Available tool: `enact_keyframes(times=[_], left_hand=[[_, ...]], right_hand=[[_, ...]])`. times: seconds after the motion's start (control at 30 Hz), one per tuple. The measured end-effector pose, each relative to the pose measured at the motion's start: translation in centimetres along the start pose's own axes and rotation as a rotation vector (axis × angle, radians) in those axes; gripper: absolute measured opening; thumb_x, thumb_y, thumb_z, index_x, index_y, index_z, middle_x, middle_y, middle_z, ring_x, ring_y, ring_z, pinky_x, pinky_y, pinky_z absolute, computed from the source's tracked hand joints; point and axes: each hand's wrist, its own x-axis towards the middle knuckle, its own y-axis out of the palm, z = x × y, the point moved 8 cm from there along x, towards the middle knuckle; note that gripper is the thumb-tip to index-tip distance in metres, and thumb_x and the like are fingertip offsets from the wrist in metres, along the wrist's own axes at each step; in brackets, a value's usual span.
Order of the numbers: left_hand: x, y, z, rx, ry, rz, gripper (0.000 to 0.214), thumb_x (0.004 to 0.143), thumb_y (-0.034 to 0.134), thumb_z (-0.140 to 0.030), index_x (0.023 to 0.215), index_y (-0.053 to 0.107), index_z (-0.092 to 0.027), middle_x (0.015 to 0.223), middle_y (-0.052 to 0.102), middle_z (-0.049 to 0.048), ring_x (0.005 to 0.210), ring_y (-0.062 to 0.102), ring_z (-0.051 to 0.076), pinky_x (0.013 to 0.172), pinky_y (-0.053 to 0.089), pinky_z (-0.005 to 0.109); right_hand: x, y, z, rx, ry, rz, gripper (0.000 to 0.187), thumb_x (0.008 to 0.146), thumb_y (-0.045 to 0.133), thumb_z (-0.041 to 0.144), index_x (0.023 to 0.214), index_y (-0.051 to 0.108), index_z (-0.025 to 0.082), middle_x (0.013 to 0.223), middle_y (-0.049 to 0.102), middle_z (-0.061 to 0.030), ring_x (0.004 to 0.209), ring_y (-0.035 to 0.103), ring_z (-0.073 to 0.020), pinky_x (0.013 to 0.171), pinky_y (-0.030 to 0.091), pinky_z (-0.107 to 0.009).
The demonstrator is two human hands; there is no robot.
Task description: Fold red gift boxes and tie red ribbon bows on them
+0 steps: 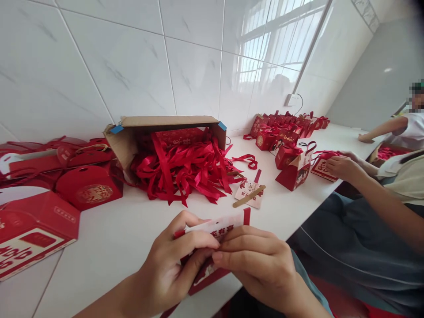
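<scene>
Lower centre, I see left hand (pixel 174 258) and right hand (pixel 263 260) pinching red-and-white printed box (pixel 228 219); centre, cardboard carton (pixel 117 148) spilling red ribbons (pixel 188 165).

Tiled wall (pixel 195 79); likely window reflection (pixel 274 44).

My left hand (pixel 179 258) and right hand (pixel 261 256) are both going bare, their slim fingers ending in rounded tips. My left forearm (pixel 114 297) and right forearm (pixel 306 297) are showing bare too. Teal-blue cloth (pixel 311 276) is peeking out beside the right one; whether I am wearing it is staying unclear.
</scene>
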Motion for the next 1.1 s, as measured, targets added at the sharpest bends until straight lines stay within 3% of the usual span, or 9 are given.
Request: enact_keyframes(times=[0.13,0.23,0.47,0.6,0.77,0.97,1.0,1.1], left_hand=[[-0.4,-0.1,0.0,-0.025,0.016,-0.09,0.048,0.084,0.052,0.001,0.125,0.051,-0.024,0.092,0.057,0.0042,0.08,0.058,0.015,0.069,0.054,0.025],[-1.0,0.0,1.1,-0.117,-0.096,-0.194,0.058,0.086,0.053,-0.005,0.136,0.035,-0.028,0.092,0.06,0.0029,0.079,0.062,0.016,0.07,0.055,0.027],[-1.3,1.0,1.3,-0.318,-0.117,-0.196,0.059,0.087,0.051,-0.001,0.134,0.029,-0.029,0.094,0.061,0.003,0.079,0.066,0.016,0.07,0.058,0.028],[-1.3,1.0,1.1,-0.364,-0.091,-0.221,0.059,0.086,0.05,0.001,0.133,0.029,-0.028,0.094,0.06,0.0025,0.08,0.066,0.014,0.071,0.058,0.025],[-1.7,0.9,1.1,-0.305,-0.117,-0.232,0.058,0.086,0.052,0.001,0.131,0.032,-0.028,0.094,0.061,0.0013,0.079,0.066,0.013,0.071,0.057,0.022],[-2.4,0.5,0.1,-0.162,-0.081,-0.239,0.055,0.083,0.056,-0.001,0.129,0.037,-0.026,0.106,0.06,0.007,0.095,0.066,0.019,0.082,0.057,0.028],[-2.4,0.5,0.0,-0.171,-0.075,-0.237,0.053,0.084,0.055,-0.001,0.127,0.038,-0.026,0.104,0.06,0.0069,0.094,0.065,0.019,0.08,0.057,0.029],[-2.2,1.0,-0.9,-0.24,-0.009,-0.181,0.052,0.084,0.051,0.002,0.125,0.037,-0.027,0.096,0.058,0.0058,0.085,0.063,0.017,0.073,0.057,0.029]], right_hand=[[0.0,-0.3,0.1,-0.007,0.067,0.009,0.017,0.085,0.059,0.002,0.094,0.07,0.012,0.078,0.073,-0.0085,0.07,0.068,-0.0158,0.064,0.059,-0.026],[0.2,-1.4,-0.3,-0.099,0.164,-0.116,0.018,0.08,0.067,0.004,0.094,0.067,0.015,0.07,0.071,-0.0033,0.058,0.062,-0.0127,0.053,0.054,-0.023],[0.9,-2.1,-0.2,-0.329,0.156,-0.231,0.006,0.08,0.072,0.017,0.081,0.072,0.023,0.08,0.065,-0.0046,0.068,0.054,-0.0165,0.059,0.047,-0.031],[0.5,-1.9,-0.8,-0.331,0.2,-0.266,0.003,0.081,0.072,0.021,0.078,0.073,0.023,0.085,0.056,-0.0051,0.077,0.049,-0.0183,0.063,0.044,-0.032],[0.0,-1.6,-1.2,-0.319,0.218,-0.277,0.007,0.08,0.072,0.018,0.083,0.072,0.024,0.092,0.054,-0.005,0.085,0.048,-0.0203,0.067,0.041,-0.033],[-0.9,-2.0,-1.1,-0.314,0.192,-0.345,0.011,0.081,0.071,0.018,0.086,0.069,0.027,0.097,0.053,-0.0045,0.091,0.05,-0.0212,0.072,0.041,-0.034],[-1.3,-2.2,-1.4,-0.283,0.217,-0.389,0.013,0.079,0.073,0.022,0.09,0.067,0.027,0.102,0.053,-0.0055,0.096,0.051,-0.0227,0.077,0.043,-0.036],[-2.4,-2.1,-3.1,-0.081,0.364,-0.422,0.048,0.073,0.077,0.044,0.111,0.06,0.022,0.113,0.058,-0.0109,0.106,0.057,-0.027,0.085,0.049,-0.04]])
